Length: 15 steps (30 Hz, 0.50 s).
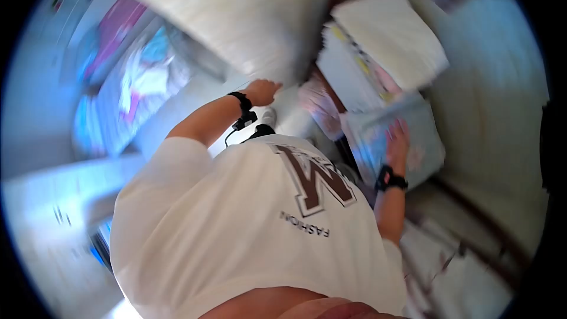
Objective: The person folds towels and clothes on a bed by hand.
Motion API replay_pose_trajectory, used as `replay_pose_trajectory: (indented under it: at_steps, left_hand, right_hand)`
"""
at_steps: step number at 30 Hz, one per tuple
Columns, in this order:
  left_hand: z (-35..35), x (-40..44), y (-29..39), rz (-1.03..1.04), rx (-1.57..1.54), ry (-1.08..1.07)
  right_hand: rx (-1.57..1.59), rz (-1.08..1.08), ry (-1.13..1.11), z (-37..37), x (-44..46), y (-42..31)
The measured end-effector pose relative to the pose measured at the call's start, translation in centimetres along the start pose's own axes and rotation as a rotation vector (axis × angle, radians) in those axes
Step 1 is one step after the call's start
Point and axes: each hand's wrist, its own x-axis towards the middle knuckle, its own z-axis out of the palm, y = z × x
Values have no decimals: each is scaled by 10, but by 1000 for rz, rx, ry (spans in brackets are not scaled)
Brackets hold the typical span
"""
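While resting the right hand (398,142) on the pale blue bundle (424,133), have its fingers extended and slightly spread, apparently laid on the surface rather than clamped around an edge. Have the left hand (261,92) near the cream surface (248,12), fingers seemingly curled; cannot tell through the blur whether gripping anything. Find the bundle to the right of the white shirt (236,218), just beside the white layered stack (393,32) and seemingly touching it. Could easily slide the bundle askew if pushing sideways, because of so flat a contact, without any visible hold beneath. Cannot make out its support underneath, so might tip it by leaning harder. Could also jostle the stack through the bundle and scatter its layers, if loose. Might catch the pinkish bag-like item (322,109) when turning, or misstep with a white shoe (269,117) so near it. Should mind the dark cable (228,137) below the left wrist, liable to snag if swung past an edge.
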Motion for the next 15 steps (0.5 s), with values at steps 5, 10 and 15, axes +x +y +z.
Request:
replay_pose_trajectory:
  at_steps: [5, 10, 15]
  left_hand:
    - [121, -128, -108, -523, -125, -233]
    - [240, -281, -85, -856, -631, -118]
    - [346, -348, -84, -1164, -875, -141]
  right_hand:
    - [52, 4, -119, 47, 41, 34]
    - [-301, 290, -267, 38, -8, 9]
    - [-443, 519, -481, 94, -16, 64]
